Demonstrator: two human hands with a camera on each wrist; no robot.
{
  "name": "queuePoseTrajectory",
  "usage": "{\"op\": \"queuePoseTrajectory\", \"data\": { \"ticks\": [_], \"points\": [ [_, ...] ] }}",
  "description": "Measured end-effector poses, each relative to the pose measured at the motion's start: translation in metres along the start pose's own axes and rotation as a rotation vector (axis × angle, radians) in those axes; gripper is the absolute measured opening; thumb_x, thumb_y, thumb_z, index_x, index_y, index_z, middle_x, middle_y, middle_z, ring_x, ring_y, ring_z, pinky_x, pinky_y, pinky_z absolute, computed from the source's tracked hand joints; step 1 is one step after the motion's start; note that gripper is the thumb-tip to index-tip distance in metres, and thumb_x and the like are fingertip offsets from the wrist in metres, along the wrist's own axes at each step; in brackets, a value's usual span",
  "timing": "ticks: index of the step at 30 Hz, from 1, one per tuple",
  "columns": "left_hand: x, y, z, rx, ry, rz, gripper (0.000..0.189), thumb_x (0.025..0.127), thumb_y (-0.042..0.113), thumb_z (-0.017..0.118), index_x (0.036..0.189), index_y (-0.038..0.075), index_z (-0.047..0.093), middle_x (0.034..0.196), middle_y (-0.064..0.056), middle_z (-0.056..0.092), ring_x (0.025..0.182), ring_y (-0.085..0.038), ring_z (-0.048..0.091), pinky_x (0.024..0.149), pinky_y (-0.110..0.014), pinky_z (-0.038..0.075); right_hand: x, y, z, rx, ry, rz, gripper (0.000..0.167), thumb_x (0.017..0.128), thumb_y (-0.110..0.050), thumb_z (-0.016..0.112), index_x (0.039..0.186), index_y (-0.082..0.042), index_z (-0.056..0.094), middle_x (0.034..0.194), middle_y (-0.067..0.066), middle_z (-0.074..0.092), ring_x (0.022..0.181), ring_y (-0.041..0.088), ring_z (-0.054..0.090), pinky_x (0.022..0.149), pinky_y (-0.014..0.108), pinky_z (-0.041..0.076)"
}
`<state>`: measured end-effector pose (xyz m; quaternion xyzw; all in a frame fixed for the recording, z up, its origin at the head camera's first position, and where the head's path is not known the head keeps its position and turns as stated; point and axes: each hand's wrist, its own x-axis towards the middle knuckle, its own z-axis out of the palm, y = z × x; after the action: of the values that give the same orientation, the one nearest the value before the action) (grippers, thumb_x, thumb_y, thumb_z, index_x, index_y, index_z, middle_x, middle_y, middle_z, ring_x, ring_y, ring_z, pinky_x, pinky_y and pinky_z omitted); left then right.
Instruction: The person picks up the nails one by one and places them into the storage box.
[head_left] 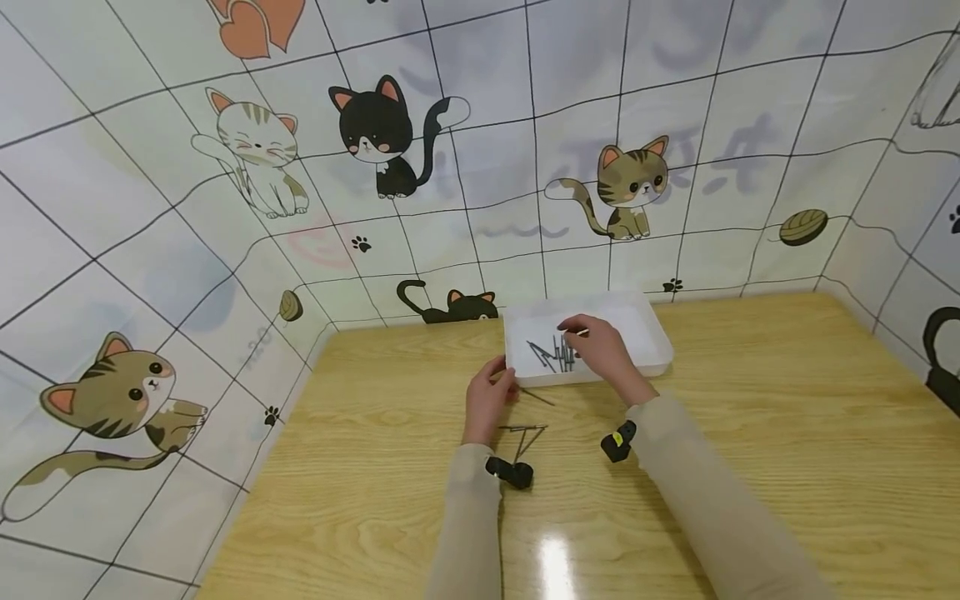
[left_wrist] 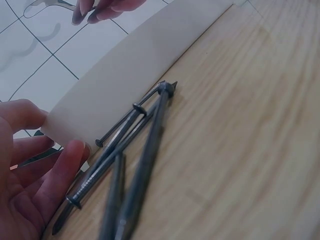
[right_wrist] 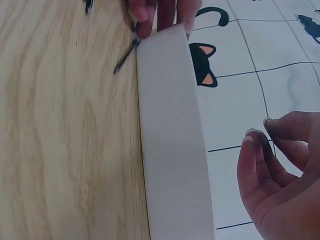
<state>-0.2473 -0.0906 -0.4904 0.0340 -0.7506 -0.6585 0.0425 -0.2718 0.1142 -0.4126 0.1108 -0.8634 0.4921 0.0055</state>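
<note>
A white plastic tray (head_left: 654, 365) stands on the table with several dark nails (head_left: 546, 358) lying in it. At its near left corner my left hand (head_left: 487, 404) pinches the wall between thumb and fingers, as the left wrist view also shows. Over the tray's inside hovers my right hand (head_left: 606, 350). Its fingers are loosely bent, the thumb close to the fingertips, and I see nothing between them in the right wrist view. Several loose nails (left_wrist: 145, 165) lie on the table beside the left hand, close to the tray wall (left_wrist: 130, 60).
The wooden table (head_left: 375, 500) runs up to a wall (head_left: 465, 200) covered in a cat-print sheet. The tray sits near that back edge. Each wrist wears a small black camera (head_left: 512, 472).
</note>
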Motion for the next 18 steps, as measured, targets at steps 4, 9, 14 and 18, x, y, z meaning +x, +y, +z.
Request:
{"op": "queuePoseTrajectory", "data": {
  "ticks": [4, 9, 14, 18],
  "points": [
    [-0.002, 0.004, 0.000, -0.011, -0.011, -0.012, 0.041, 0.088, 0.024, 0.056, 0.127, 0.013, 0.051, 0.116, -0.006, 0.056, 0.077, -0.026, 0.063, 0.065, -0.034, 0.054, -0.009, 0.000, 0.003, 0.029, 0.017, -0.010, 0.026, 0.091, -0.021, 0.049, 0.113, -0.011, 0.058, 0.106, 0.008, 0.057, 0.091, 0.029, 0.058, 0.068, 0.036, 0.050],
    [-0.002, 0.006, -0.001, -0.020, -0.023, -0.015, 0.040, 0.088, 0.025, 0.057, 0.126, 0.013, 0.052, 0.117, -0.007, 0.056, 0.079, -0.028, 0.062, 0.067, -0.035, 0.053, -0.022, -0.001, 0.008, 0.105, 0.022, 0.005, 0.027, 0.090, -0.020, 0.051, 0.114, -0.010, 0.057, 0.107, 0.009, 0.057, 0.092, 0.030, 0.057, 0.073, 0.042, 0.050],
    [-0.001, 0.001, 0.000, 0.007, -0.005, -0.003, 0.040, 0.088, 0.027, 0.056, 0.125, 0.015, 0.053, 0.115, -0.004, 0.057, 0.073, -0.019, 0.062, 0.063, -0.029, 0.053, -0.033, -0.001, 0.011, 0.180, 0.019, -0.004, 0.026, 0.090, -0.019, 0.052, 0.114, -0.009, 0.057, 0.107, 0.012, 0.057, 0.091, 0.031, 0.056, 0.075, 0.045, 0.050],
    [-0.001, 0.002, 0.000, 0.016, 0.005, -0.001, 0.040, 0.088, 0.026, 0.056, 0.126, 0.015, 0.052, 0.114, -0.004, 0.057, 0.072, -0.017, 0.062, 0.061, -0.028, 0.053, -0.039, 0.001, 0.014, 0.215, 0.013, 0.010, 0.028, 0.091, -0.021, 0.052, 0.116, -0.009, 0.056, 0.110, 0.013, 0.056, 0.091, 0.029, 0.056, 0.076, 0.043, 0.050]
  ]
}}
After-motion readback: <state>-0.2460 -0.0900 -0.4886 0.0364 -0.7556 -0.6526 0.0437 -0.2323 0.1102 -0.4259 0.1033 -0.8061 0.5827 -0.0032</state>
